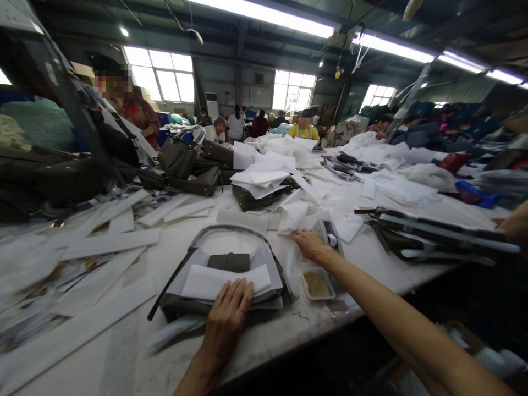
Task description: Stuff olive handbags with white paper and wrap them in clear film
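Note:
An olive-grey handbag (229, 263) lies flat on the white table (272, 330) in front of me, wrapped in white paper sheets, its strap curving over the top. My left hand (226, 319) rests flat on the bag's near edge, fingers together and stretched over the white paper (214, 283). My right hand (309, 243) reaches out to the right of the bag and lies on a thin white sheet (291, 258), fingers pointing left, mostly extended. A small dish with yellowish glue (317, 284) sits just below that arm.
Long white paper strips (107, 242) cover the table's left side. More dark handbags (185, 165) and paper stacks (264, 179) stand behind. Dark straps and bags (433, 236) lie at right. A person (124, 104) stands at left; other workers (304, 127) sit farther back.

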The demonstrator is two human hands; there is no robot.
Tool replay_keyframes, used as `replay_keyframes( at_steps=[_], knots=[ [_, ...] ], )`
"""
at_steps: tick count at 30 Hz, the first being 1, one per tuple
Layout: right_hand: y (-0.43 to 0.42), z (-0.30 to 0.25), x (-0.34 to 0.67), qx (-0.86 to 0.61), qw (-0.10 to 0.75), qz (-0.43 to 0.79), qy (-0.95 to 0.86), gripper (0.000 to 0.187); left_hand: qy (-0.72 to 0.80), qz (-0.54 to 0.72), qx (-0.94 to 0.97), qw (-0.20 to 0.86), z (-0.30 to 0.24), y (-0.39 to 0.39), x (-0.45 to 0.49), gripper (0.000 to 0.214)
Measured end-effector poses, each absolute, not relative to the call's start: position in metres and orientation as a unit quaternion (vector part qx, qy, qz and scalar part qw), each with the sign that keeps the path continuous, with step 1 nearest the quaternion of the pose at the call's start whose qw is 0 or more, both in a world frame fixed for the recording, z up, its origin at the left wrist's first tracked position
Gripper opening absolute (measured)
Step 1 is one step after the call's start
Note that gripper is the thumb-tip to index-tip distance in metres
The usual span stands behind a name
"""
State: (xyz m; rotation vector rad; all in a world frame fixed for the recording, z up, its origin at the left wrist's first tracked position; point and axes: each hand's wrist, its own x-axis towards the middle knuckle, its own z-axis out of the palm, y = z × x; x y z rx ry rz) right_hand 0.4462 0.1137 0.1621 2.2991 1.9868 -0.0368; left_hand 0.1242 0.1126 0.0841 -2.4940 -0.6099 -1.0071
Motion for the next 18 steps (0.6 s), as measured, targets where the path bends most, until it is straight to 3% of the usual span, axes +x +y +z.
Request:
replay_keyframes(
  at_steps=[5,12,18],
  knots=[
    [0.118,0.149,0.459,0.758,0.098,-0.013,0.645,0.019,-0.219,-0.368,-0.884,0.190,0.083,0.113,0.125,0.041],
    [0.121,0.154,0.454,0.748,0.091,0.022,0.657,0.048,-0.221,-0.461,-0.842,0.173,0.069,0.115,0.134,0.037],
    [0.097,0.178,0.451,0.760,0.069,0.068,0.643,0.038,-0.226,-0.497,-0.820,0.172,0.064,0.117,0.141,0.039]
  ],
)
